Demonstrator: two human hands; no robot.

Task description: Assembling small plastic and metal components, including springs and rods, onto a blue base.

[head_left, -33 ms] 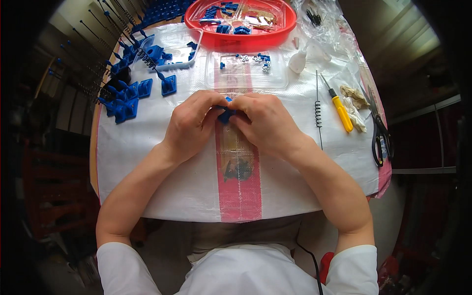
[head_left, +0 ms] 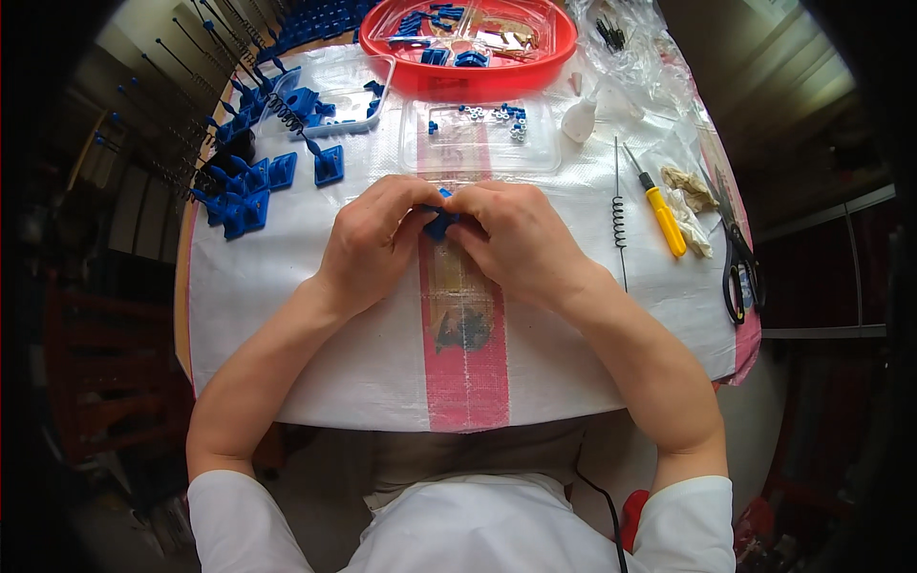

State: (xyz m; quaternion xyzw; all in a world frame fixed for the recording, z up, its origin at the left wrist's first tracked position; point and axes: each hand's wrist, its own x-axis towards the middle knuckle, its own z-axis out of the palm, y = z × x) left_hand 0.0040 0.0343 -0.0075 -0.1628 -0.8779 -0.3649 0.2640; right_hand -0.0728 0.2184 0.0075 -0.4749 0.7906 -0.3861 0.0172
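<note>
Head view, looking down. Both hands met over the middle of the white woven cloth (head_left: 287, 315) with its red stripe. The left hand (head_left: 368, 244) and right hand (head_left: 521, 239) had their fingertips closed together on a small blue plastic part (head_left: 440, 222), held just above the stripe; most of the part was hidden by the fingers. No change showed between the two frames given, since they were taken at the same instant. Finished blue pieces (head_left: 253, 186) lay to the left. A clear tray (head_left: 482, 143), a red bowl (head_left: 564, 43), a yellow-handled screwdriver (head_left: 662, 218) and scissors (head_left: 737, 267) lay beyond and right.
</note>
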